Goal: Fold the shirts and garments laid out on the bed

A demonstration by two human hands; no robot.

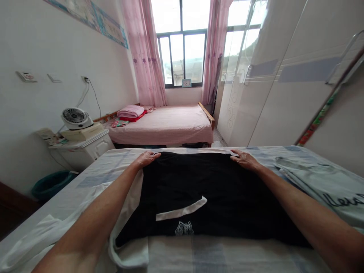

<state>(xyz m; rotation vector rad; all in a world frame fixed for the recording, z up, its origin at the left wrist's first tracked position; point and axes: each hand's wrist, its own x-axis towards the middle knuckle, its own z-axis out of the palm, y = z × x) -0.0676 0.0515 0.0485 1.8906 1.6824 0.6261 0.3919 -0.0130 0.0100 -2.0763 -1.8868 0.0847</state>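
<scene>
Black cloth garment with white trim [216,189] lies flat on the pale checked bed [199,254]. Left hand [146,158] and right hand [245,159], fingers spread, press palm-down on its far corners.

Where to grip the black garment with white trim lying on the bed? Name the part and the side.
Grip the black garment with white trim at its two far corners, reaching over from the near side. It lies flat and wide, and the left hand and right hand already rest there, one per corner.
</scene>
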